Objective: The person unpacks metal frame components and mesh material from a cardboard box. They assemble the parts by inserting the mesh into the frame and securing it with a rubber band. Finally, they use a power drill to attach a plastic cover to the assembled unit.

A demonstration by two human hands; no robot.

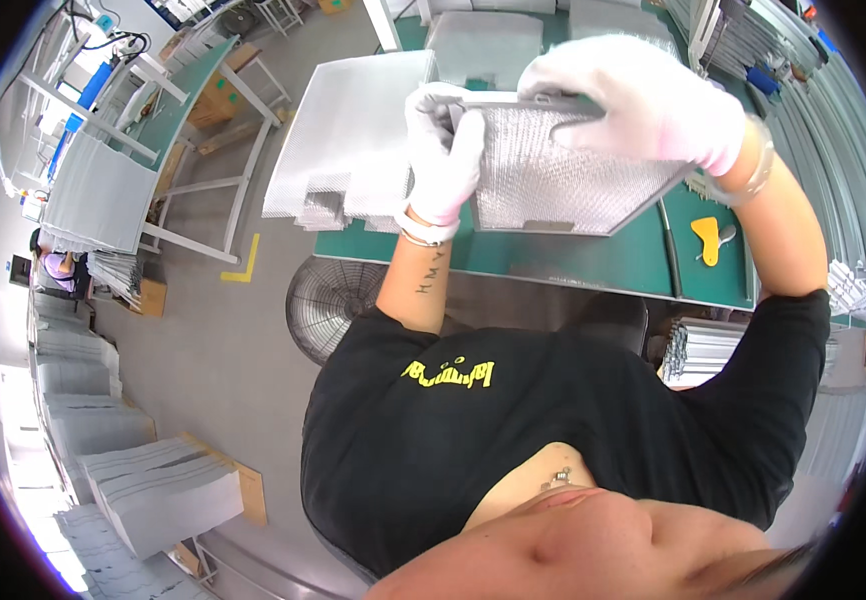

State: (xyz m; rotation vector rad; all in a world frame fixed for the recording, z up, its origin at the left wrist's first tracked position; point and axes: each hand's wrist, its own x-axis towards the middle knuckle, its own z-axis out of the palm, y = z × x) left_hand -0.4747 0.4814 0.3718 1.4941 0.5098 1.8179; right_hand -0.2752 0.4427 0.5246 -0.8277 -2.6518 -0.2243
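Note:
A silvery mesh filter panel (563, 180) in a thin grey metal frame stands tilted over the green tabletop, its lower edge near the table's front. My left hand (445, 155), in a white glove, is closed round the panel's upper left corner, thumb lying along the frame. In a matching glove, my right hand (633, 105) reaches over the top edge, with fingers bent at the frame and the thumb against the mesh. The fingertips behind the frame are partly hidden. Beside my left hand lies a stack of mesh sheets (353, 125), its near corner overhanging the table.
On the green table (593, 270) lie a yellow scraper (706, 242) and a dark rod (670, 250), right of the panel. More mesh panels (483, 45) are at the back. A round floor fan (328, 305) stands below the table's left end. Metal strips (803, 140) fill the right side.

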